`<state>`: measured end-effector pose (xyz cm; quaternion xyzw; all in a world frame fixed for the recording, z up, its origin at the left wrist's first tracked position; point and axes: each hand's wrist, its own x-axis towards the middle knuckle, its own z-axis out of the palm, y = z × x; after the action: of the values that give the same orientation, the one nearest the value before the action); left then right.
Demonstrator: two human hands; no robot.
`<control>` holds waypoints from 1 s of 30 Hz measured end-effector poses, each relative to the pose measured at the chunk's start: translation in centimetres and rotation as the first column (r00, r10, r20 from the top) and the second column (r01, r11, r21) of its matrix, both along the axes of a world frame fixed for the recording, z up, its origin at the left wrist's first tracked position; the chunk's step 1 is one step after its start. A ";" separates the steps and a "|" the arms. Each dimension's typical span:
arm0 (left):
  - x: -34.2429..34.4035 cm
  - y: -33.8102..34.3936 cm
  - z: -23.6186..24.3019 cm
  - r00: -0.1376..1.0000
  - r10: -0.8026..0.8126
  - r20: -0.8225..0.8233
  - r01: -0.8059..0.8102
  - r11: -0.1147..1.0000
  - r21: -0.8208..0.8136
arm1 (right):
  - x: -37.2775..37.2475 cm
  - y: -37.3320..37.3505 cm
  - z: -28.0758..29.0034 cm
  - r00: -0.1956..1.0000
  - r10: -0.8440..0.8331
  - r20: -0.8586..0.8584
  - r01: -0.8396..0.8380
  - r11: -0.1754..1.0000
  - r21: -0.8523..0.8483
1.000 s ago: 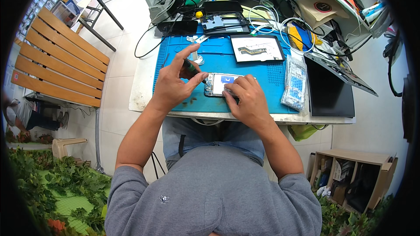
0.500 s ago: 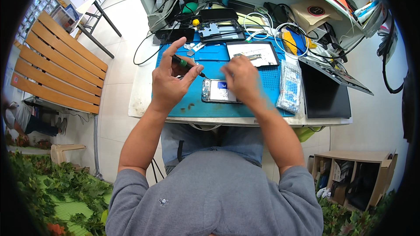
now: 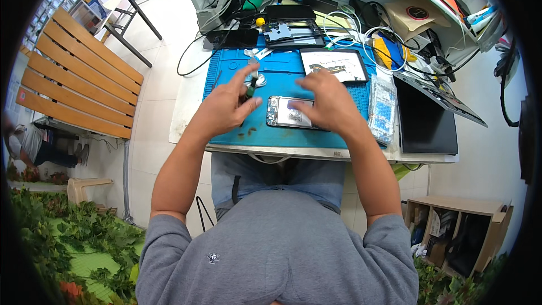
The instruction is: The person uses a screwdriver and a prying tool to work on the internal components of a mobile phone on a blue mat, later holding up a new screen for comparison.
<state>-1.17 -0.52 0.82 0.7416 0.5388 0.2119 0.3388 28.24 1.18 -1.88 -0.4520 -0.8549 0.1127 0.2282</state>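
Observation:
An opened smartphone point(image 3: 291, 112) lies on the blue repair mat point(image 3: 257, 135), its circuit board bared at the left end and a pale battery in the middle. My left hand point(image 3: 226, 104) is to the left of the phone. It holds a green and black screwdriver point(image 3: 252, 87), which is tilted and partly hidden by my fingers. My right hand point(image 3: 333, 101) hovers over the phone's right part, fingers apart, and nothing shows in it. A small coiled white cable point(image 3: 259, 81) rests on the mat just beyond the screwdriver.
Behind the phone is a black-framed tray point(image 3: 344, 65) with small parts. Phone frames point(image 3: 291, 34), a dark phone point(image 3: 232, 39) and tangled white cables point(image 3: 389, 31) crowd the back. A bubble-wrapped bundle point(image 3: 382, 107) and a black screen panel point(image 3: 427, 121) stand at right.
The screwdriver's tip has swung away from the phone's left end, back toward my left hand. My right hand's fingers have spread. The whole view has shifted slightly.

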 end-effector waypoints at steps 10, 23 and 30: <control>0.0 1.6 -2.9 0.988 -0.022 -0.150 0.072 0.939 0.335 | -0.3 -2.0 -1.5 0.998 0.069 0.012 -0.068 0.993 -0.093; 3.5 -0.1 -3.4 0.989 0.140 -0.041 -0.137 0.988 0.067 | -1.3 -3.6 -0.8 0.999 -0.009 -0.041 0.005 0.995 -0.095; 3.1 1.1 -3.9 0.988 0.155 0.028 -0.153 0.987 -0.047 | -1.6 -3.8 -0.2 1.000 -0.011 0.000 0.011 0.996 -0.084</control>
<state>1.93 0.59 -3.12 0.6864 0.5937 0.2371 0.3466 26.61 -2.65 -2.06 -0.4660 -0.8469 0.1474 0.2095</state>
